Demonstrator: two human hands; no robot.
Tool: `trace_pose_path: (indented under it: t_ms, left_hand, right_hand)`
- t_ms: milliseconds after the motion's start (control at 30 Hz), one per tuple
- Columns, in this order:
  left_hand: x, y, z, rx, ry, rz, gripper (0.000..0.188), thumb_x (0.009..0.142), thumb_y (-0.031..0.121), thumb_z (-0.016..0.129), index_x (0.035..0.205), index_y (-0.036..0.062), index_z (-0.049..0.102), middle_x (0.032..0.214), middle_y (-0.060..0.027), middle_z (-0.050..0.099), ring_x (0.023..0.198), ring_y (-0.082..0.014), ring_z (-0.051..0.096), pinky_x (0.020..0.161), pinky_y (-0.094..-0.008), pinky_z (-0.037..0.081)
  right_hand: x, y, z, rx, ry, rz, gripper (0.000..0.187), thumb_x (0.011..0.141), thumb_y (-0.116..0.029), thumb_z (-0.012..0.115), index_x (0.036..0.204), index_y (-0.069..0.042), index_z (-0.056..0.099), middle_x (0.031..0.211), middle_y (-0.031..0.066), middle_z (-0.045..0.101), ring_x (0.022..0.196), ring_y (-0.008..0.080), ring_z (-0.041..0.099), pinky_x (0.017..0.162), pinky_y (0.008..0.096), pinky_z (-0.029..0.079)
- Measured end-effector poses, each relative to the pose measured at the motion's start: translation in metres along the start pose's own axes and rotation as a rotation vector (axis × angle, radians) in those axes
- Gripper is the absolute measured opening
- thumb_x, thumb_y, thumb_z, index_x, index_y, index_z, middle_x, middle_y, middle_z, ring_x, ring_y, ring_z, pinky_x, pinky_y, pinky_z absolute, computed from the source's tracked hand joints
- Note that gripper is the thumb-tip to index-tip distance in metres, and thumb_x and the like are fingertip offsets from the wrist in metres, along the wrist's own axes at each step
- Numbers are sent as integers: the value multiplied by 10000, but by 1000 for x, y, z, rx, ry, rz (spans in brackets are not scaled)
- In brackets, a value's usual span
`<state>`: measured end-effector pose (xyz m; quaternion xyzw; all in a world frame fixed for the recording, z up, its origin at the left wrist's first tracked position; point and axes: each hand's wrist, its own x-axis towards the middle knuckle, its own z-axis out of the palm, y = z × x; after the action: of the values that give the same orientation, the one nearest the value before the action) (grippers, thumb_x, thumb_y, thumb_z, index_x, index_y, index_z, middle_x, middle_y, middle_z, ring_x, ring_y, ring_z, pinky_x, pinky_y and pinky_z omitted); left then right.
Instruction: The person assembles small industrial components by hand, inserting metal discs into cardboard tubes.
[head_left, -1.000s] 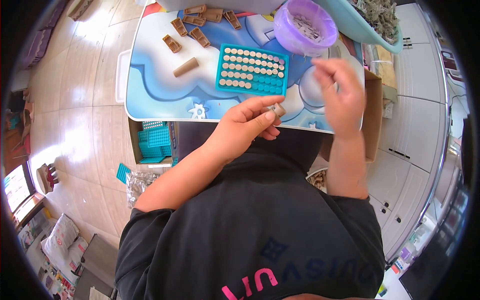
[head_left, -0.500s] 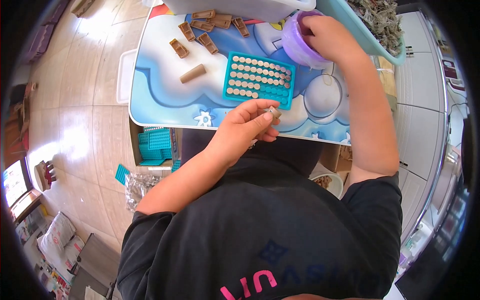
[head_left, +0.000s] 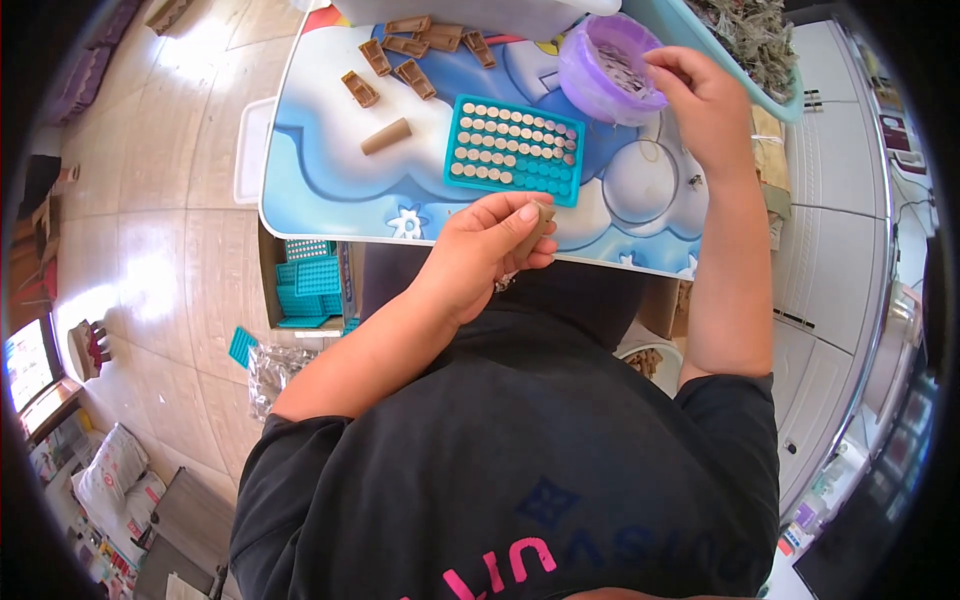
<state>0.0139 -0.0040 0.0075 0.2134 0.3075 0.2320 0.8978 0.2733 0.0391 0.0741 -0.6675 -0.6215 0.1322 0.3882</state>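
Observation:
My left hand [head_left: 487, 243] holds a small brown paper tube [head_left: 538, 226] at the near edge of the blue patterned table [head_left: 330, 170]. My right hand [head_left: 703, 95] is stretched to the far right, fingers pinched at the rim of a purple bowl [head_left: 600, 70] of dried herb; whether it holds a pinch is hidden. Between the hands lies a teal tray [head_left: 514, 149] with most of its holes filled by tube ends. Another brown tube [head_left: 386, 136] lies loose left of the tray.
Several brown paper pieces [head_left: 405, 55] lie at the table's far side. A teal basin [head_left: 745, 40] of dried herb stands far right. Teal trays [head_left: 305, 285] sit in a box under the table. White cabinets [head_left: 830, 250] run along the right.
My right hand went from near the table's front edge up to the purple bowl and now pinches at its rim. My left hand stayed at the table edge with the tube.

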Motion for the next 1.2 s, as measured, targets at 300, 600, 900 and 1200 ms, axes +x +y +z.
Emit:
trace_pose_path:
  t_ms: [300, 600, 900, 1200]
  left_hand:
    - [-1, -2, 2, 6, 40, -14, 265, 926, 199, 559, 1117, 15, 561, 967, -70, 600, 824, -149, 604, 753, -287, 519]
    - [1, -1, 0, 8, 30, -20, 275, 939, 199, 530, 1148, 25, 562, 985, -83, 608, 818, -156, 611, 747, -292, 529]
    - [2, -3, 1, 16, 36, -6, 279, 938, 201, 532, 1155, 28, 563, 979, -81, 610, 817, -156, 612, 742, -288, 527]
    - [0, -2, 3, 30, 69, -7, 305, 940, 204, 528, 1184, 24, 556, 981, -78, 612, 824, -153, 612, 743, -282, 523]
  right_hand:
    - [60, -1, 42, -816, -410, 21, 202, 823, -197, 544, 948, -95, 666, 994, 144, 645, 879, 330, 620, 749, 417, 486]
    - [48, 29, 20, -593, -341, 14, 217, 821, -165, 578, 1003, -81, 661, 929, 127, 658, 811, 289, 626, 733, 390, 488]
    - [22, 23, 7, -20, -102, 203, 218, 871, -92, 572, 1072, -70, 655, 820, 9, 644, 695, 68, 583, 634, 225, 480]
    - [19, 7, 7, -186, -74, 46, 155, 851, -132, 614, 967, -43, 667, 845, 11, 630, 726, 78, 569, 644, 212, 449]
